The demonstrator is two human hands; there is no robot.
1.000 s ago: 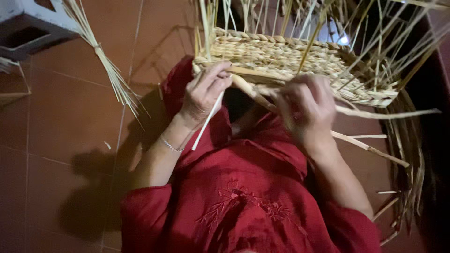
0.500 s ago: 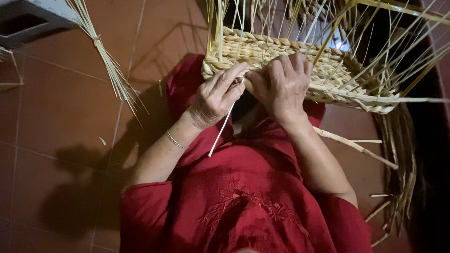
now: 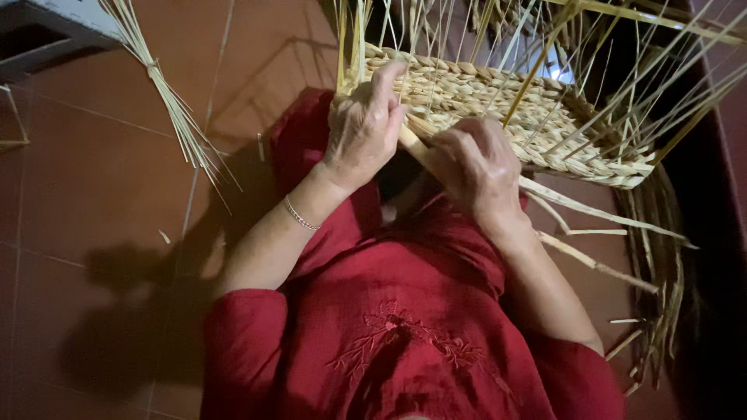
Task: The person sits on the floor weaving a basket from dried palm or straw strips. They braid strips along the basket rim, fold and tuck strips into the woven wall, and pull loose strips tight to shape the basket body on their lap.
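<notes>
We saw a person in a red embroidered garment (image 3: 405, 334) working on a half-woven straw basket (image 3: 498, 101) held over the lap, above a floor (image 3: 85, 194) of reddish-brown tiles. The left hand (image 3: 364, 128) lay against the basket's near corner, its fingers stretched up over the braided rim, flat rather than clenched; we could not tell whether it gripped any strand. Just beside it, the right hand (image 3: 476, 167) was curled shut around a flat pale strip (image 3: 411, 144) that ran from between the two hands under the basket's lower edge. A thin bracelet (image 3: 299, 214) circled the left wrist. Loose upright stalks (image 3: 545, 47) rose from the weave beyond both hands, and longer strands (image 3: 607, 222) trailed out past the right hand, hanging down toward the floor. Well away from the left hand, on its outer side, a tied bundle of straw (image 3: 171, 101) fanned out across the tiles, its upper end near a grey step (image 3: 47, 31).
</notes>
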